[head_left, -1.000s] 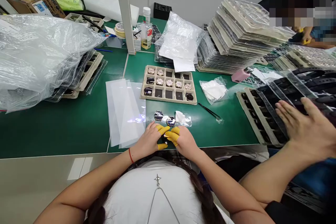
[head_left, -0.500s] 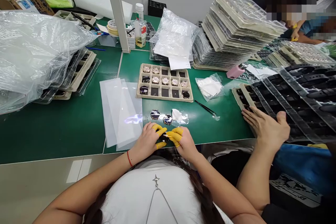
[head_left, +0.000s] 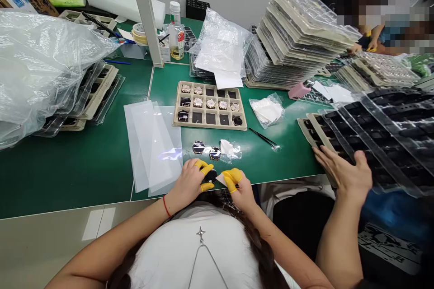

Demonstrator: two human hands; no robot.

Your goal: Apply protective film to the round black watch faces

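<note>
In the head view, the right hand point(head_left: 243, 192) had drawn off to the right of the dark watch head point(head_left: 210, 176) since the earlier frame, baring its face; the left hand point(head_left: 190, 180) had stayed put. The watch head lay on the near side of the compartment tray point(head_left: 210, 127), by the edge of the green surface point(head_left: 291, 158). The left hand gripped its rim between thumb and fingers, while the right pinched a pale pointed piece point(head_left: 221, 179) — apart from the watch head, as far as could be told. The step looked like close work on that face; the next move seemed to call for a steady left grip and a light right touch. The watch head looked round, black and glossy — finer marks were too small to tell.
</note>
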